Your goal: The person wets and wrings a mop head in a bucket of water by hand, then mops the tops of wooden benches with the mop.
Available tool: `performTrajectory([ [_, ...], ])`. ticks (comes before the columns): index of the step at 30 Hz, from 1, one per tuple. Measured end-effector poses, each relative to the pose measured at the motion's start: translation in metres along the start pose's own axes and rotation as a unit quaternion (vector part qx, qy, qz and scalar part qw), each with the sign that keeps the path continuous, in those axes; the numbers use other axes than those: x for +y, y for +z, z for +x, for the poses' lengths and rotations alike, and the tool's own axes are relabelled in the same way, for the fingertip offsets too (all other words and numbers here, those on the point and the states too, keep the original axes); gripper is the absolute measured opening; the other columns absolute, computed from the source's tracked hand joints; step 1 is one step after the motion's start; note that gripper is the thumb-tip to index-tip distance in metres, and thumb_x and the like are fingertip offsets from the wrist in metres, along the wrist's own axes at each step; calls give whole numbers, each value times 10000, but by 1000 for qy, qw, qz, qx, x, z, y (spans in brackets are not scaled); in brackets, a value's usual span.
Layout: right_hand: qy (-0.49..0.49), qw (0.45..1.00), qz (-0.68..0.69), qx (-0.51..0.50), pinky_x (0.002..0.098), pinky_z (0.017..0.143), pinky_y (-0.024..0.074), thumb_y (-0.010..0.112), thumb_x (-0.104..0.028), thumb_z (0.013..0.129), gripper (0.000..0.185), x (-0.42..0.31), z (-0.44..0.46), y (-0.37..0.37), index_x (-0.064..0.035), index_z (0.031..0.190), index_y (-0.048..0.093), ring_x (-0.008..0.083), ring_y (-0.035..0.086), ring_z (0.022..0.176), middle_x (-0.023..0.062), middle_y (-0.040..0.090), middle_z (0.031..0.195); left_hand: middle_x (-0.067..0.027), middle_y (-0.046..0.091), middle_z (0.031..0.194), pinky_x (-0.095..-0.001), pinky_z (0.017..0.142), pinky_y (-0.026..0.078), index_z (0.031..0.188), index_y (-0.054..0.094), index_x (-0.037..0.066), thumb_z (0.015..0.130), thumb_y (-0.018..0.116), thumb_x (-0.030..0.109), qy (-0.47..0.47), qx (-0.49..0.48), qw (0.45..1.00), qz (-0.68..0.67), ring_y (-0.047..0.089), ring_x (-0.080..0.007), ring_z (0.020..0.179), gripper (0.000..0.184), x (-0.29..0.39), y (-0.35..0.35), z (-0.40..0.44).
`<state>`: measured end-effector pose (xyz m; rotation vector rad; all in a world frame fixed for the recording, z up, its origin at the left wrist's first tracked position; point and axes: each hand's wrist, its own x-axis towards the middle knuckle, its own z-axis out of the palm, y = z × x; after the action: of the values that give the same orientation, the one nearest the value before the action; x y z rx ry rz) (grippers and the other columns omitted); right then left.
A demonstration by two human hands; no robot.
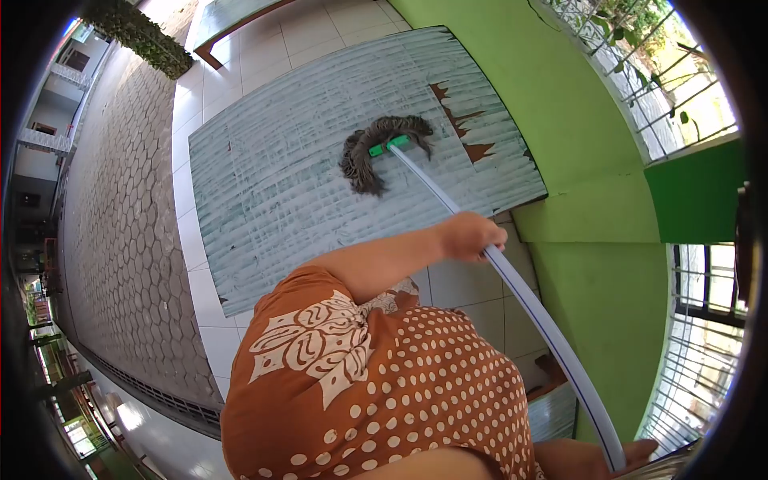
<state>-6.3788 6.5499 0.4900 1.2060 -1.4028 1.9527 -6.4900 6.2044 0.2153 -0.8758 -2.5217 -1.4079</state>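
Note:
A string mop with a grey, stringy head [390, 144] and a green clamp lies across a wide, flat surface [272, 160] with streaky, worn blue-green covering. Its pale, blue-striped handle [544, 324] runs from the clamp down to the lower right. Partway along the handle, my left hand [472, 237] is closed around it, arm stretched across in front of my body. Near the handle's far end, my right hand [596, 458] grips it at the bottom edge of the view; some of its fingers are hidden.
A green wall [596, 208] with barred windows [704, 296] borders the surface on the right. White floor tiles [188, 180] edge its left side, beside hexagonal paving [128, 216]. Another bluish bench or table [228, 20] stands at the top, near a leafy post [144, 36].

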Motion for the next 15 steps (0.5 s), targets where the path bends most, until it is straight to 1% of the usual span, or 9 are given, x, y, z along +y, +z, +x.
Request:
performTrajectory([
  [3, 18, 998, 54, 21, 454, 746, 363, 359, -222, 766, 193, 124, -6, 41, -86, 797, 493, 107, 427, 464, -16, 416, 472, -56, 502, 616, -390, 536, 404, 678, 480, 130, 650, 574, 72, -31, 75, 990, 118, 519, -289, 630, 114, -101, -76, 8],
  [4, 20, 998, -1, 57, 396, 659, 305, 369, -258, 782, 203, 168, -3, 69, -102, 820, 493, 111, 407, 438, -10, 403, 455, -69, 488, 617, -385, 548, 398, 656, 459, 104, 650, 565, 63, -73, 84, 985, 132, 501, -300, 639, 114, -133, -101, 9],
  [5, 68, 994, -85, -2, 381, 677, 303, 389, -255, 798, 198, 200, -1, 85, -97, 865, 490, 130, 445, 461, -10, 423, 475, -88, 477, 617, -386, 543, 385, 649, 443, 81, 628, 563, 30, -73, 111, 975, 176, 490, -311, 635, 133, -173, -121, 8],
  [6, 117, 988, -56, -79, 363, 694, 345, 423, -129, 833, 60, 231, 6, 97, -105, 855, 474, 183, 555, 529, 0, 494, 548, -102, 463, 615, -387, 542, 378, 648, 436, 73, 606, 556, 1, -92, 128, 969, 191, 483, -317, 630, 147, -195, -144, 10],
  [7, 123, 981, -55, -136, 340, 652, 345, 452, -22, 752, 134, 263, 3, 100, -80, 864, 497, 212, 590, 609, 20, 535, 607, -107, 468, 626, -379, 543, 374, 647, 434, 73, 588, 563, -11, -91, 125, 962, 225, 478, -320, 627, 164, -236, -161, 4],
  [10, 170, 963, -62, -198, 306, 608, 337, 516, 78, 667, 190, 311, -13, 104, -42, 810, 554, 244, 618, 706, 59, 583, 691, -92, 508, 666, -359, 591, 383, 659, 450, 90, 501, 623, -17, -306, 183, 916, 182, 509, -301, 656, 258, -334, -168, -15],
  [12, 208, 956, -49, -200, 301, 595, 335, 533, 111, 627, 195, 307, -14, 93, -29, 757, 572, 254, 622, 739, 71, 593, 708, -86, 518, 675, -381, 639, 387, 664, 466, 104, 481, 632, -20, -275, 97, 864, 411, 520, -297, 678, 277, -272, -168, 8],
  [13, 225, 956, -47, -184, 299, 595, 334, 535, 84, 642, 145, 297, -10, 77, -33, 719, 574, 259, 622, 707, 72, 584, 667, -82, 529, 675, -413, 703, 378, 674, 491, 123, 483, 640, -14, -303, 91, 862, 396, 531, -299, 723, 278, -257, -154, 20],
  [15, 207, 965, -77, -137, 309, 593, 333, 542, 10, 676, 59, 272, -13, 31, -43, 693, 562, 251, 610, 619, 64, 548, 583, -78, 543, 682, -415, 673, 394, 665, 498, 123, 486, 655, 8, -253, 112, 888, 367, 536, -303, 741, 265, -235, -112, 36],
])
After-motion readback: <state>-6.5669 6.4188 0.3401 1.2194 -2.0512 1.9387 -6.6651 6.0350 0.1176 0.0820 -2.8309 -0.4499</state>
